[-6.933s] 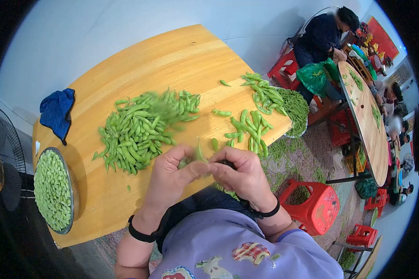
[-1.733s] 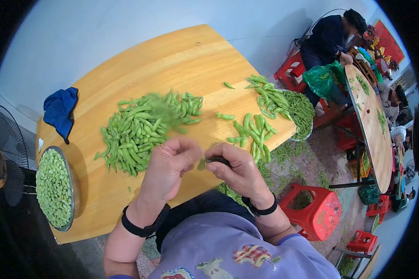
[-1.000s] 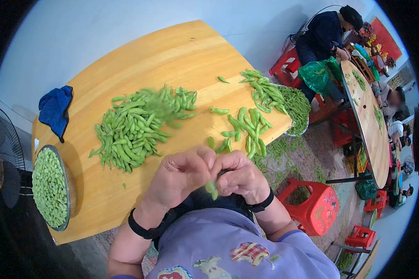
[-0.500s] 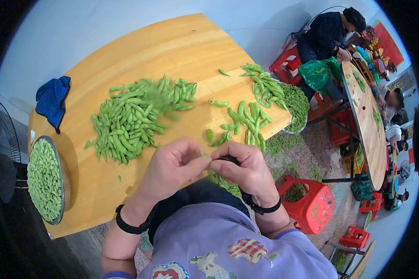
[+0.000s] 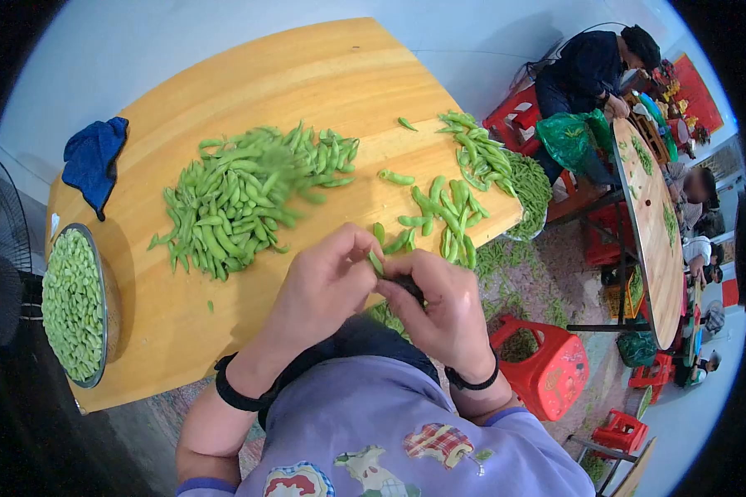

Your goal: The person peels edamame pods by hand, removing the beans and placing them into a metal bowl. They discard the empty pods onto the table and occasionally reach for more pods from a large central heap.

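Note:
My left hand (image 5: 327, 286) is closed in a pinch round a green edamame pod (image 5: 376, 263) just over the table's near edge. Pressed up against it, my right hand (image 5: 443, 306) has its thumb and fingertips at the same pod. Something dark (image 5: 408, 287) shows inside my right hand's curled fingers; I cannot tell what it is. Beyond my left hand lies a big heap of edamame pods (image 5: 232, 199), its right side blurred. A smaller scatter of pods (image 5: 452, 217) is on the table beyond my right hand.
A metal bowl of shelled beans (image 5: 75, 306) stands at the wooden table's (image 5: 307, 74) left corner, near a blue cloth (image 5: 95, 161). Off the right edge is a container of pods (image 5: 529, 195). A red stool (image 5: 551, 369) stands at right; a person (image 5: 584, 70) sits at another table (image 5: 651, 224).
Both hands have risen slightly, and a green pod now stands out between the fingertips where little of it showed before. The whole view has shifted a little.

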Available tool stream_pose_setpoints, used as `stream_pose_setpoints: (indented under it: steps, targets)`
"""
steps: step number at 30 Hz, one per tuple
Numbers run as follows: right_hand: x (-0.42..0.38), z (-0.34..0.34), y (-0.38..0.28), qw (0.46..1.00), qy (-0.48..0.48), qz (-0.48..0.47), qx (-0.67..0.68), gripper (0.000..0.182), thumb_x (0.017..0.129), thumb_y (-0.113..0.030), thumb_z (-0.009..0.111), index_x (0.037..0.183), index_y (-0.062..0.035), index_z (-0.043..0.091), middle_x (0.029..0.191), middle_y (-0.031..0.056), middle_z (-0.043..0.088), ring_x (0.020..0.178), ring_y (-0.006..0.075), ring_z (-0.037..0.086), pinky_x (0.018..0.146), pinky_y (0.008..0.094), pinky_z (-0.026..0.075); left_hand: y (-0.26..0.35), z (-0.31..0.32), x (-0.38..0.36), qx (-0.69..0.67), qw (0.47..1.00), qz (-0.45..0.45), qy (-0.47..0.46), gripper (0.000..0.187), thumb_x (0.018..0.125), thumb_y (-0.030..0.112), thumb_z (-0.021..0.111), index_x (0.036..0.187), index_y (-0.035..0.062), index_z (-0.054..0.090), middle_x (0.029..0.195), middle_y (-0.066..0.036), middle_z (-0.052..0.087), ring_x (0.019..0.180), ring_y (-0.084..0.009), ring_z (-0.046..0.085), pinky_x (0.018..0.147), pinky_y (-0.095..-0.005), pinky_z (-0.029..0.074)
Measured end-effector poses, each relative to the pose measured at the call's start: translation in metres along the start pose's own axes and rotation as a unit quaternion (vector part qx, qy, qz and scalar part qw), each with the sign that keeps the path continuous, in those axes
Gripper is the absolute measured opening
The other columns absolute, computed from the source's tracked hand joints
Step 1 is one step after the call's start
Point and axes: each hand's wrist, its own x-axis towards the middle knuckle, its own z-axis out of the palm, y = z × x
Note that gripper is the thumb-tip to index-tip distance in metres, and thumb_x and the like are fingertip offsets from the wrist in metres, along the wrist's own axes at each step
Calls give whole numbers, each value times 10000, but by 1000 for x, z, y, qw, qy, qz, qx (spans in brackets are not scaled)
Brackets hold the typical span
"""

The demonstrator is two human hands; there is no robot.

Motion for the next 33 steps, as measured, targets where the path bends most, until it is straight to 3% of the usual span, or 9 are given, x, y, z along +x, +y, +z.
stream_pose_setpoints:
  steps: [4,6,14,17,19,23,26,28,33]
  targets:
    - [3,1,5,990,-18,124,59,131,766,-57,633,845,16,559,666,89,564,560,196,548,502,301,429,-1,-1,-1,-35,998,-22,43,84,844,74,492,870,7,534,687,5,525,530,-40,462,471,-190,376]
    - [5,0,13,902,-23,280,329,114,797,-76,617,850,10,565,706,20,565,618,118,529,534,253,425,2,-1,-8,-43,994,-71,76,111,839,111,541,874,8,564,691,5,541,535,-39,473,470,-184,377]
    - [-1,6,10,917,-19,212,336,119,813,-69,597,889,14,556,767,2,553,717,53,494,646,197,413,-2,10,-24,-139,986,-92,26,114,855,128,549,844,17,573,673,16,540,528,-32,450,454,-168,345]
    - [-1,4,11,904,-39,177,388,113,812,-64,594,886,12,555,773,7,555,715,60,501,649,201,417,-10,15,-27,-170,984,-38,37,95,861,109,532,829,24,558,666,5,528,506,-38,425,440,-174,325]
    - [-2,3,14,884,-47,160,438,110,809,-61,594,883,11,555,775,9,557,713,65,506,647,205,419,-14,15,-28,-338,940,-27,-33,74,862,82,515,819,27,540,659,-10,515,489,-47,400,429,-179,304]
    - [-1,4,18,892,-76,96,436,107,801,-50,593,879,16,560,760,19,562,696,71,518,625,211,427,-18,17,-36,-432,894,-67,-97,65,861,67,507,810,30,523,656,-27,507,475,-53,376,419,-187,288]
    - [2,-3,9,922,-78,107,364,120,804,-54,589,888,27,563,738,22,560,686,71,515,610,211,424,-17,17,-33,-325,945,-24,-26,80,863,73,515,800,25,530,646,-13,509,479,-58,398,428,-189,309]
    - [3,-12,-4,931,-102,192,292,146,808,-60,585,916,36,563,713,20,556,667,73,502,591,213,418,-12,10,-35,-42,994,78,60,105,867,114,535,819,23,516,636,-18,509,487,-53,424,426,-174,322]
    - [4,-11,-4,912,-99,231,325,154,817,-64,577,942,23,553,711,-4,533,607,37,441,526,183,356,-15,6,-27,128,974,141,122,123,869,87,522,772,11,516,623,-1,504,499,-46,436,446,-182,353]
